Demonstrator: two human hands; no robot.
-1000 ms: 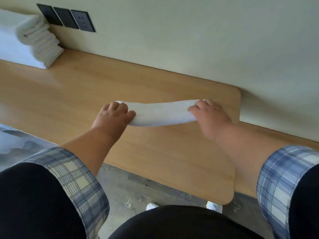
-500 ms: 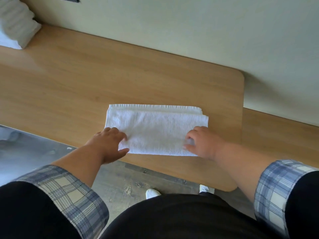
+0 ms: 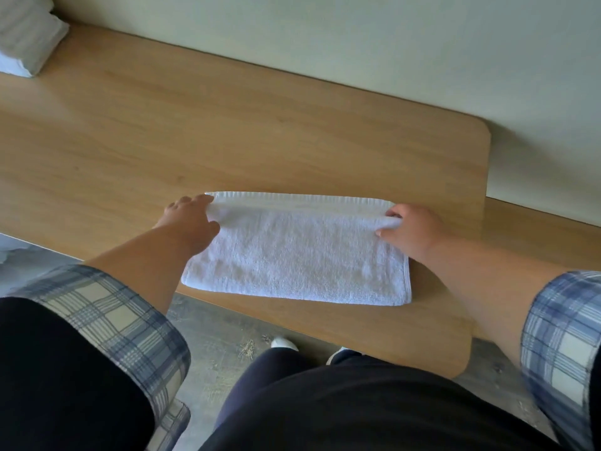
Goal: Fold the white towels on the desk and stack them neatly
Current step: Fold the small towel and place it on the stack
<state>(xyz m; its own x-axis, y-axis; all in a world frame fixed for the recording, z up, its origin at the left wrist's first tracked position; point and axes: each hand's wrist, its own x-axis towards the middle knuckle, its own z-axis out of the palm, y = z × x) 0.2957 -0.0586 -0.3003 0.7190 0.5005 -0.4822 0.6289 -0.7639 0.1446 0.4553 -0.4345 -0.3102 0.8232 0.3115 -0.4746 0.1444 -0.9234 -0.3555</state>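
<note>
Sleeves (image 3: 107, 320) in blue plaid sit nearest in my view, pushed back from both forearms. Between them are dark trousers (image 3: 325, 411), and below is the toe of a white shoe (image 3: 284, 342) on the grey floor (image 3: 214, 336). Just past that I see the near edge of the wooden table (image 3: 292, 125). The white towel (image 3: 292, 255) lies flat on it close to that edge, folded into a long rectangle whose near left corner reaches the rim. Both hands are closed on its far edge, well apart from each other. The left hand (image 3: 190, 222) grips the far left corner with fingers curled over the hem, and the right hand (image 3: 411, 232) pinches a small bunch of cloth at the far right corner. Farther off, the table runs to a pale wall (image 3: 357, 43), and at the far left a stack of folded towels (image 3: 29, 37) stands on the table near that wall.
</note>
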